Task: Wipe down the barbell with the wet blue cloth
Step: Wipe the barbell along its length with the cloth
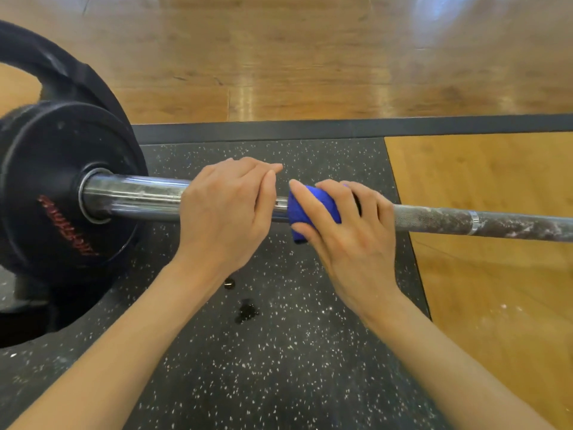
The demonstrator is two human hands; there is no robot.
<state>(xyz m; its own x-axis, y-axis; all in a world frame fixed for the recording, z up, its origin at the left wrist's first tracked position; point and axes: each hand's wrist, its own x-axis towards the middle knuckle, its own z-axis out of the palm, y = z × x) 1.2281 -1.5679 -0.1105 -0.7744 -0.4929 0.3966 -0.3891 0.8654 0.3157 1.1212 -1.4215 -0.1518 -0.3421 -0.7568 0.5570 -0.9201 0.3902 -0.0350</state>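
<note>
The barbell (440,219) runs left to right across the view, its thin knurled shaft streaked with white chalk. Its thick shiny sleeve (136,197) carries black weight plates (46,187) at the left. My left hand (226,212) lies over the inner end of the sleeve, its fingers reaching across the top. Just to its right, my right hand (347,231) grips the blue cloth (310,209), which is wrapped around the bar where the sleeve meets the shaft. A corner of the cloth hangs below the bar.
Below the bar lies a black speckled rubber mat (279,367) with two small dark wet spots (248,310). A tan wooden platform panel (496,290) sits to the right. A dark border strip (341,127) and wooden floor (310,57) lie beyond.
</note>
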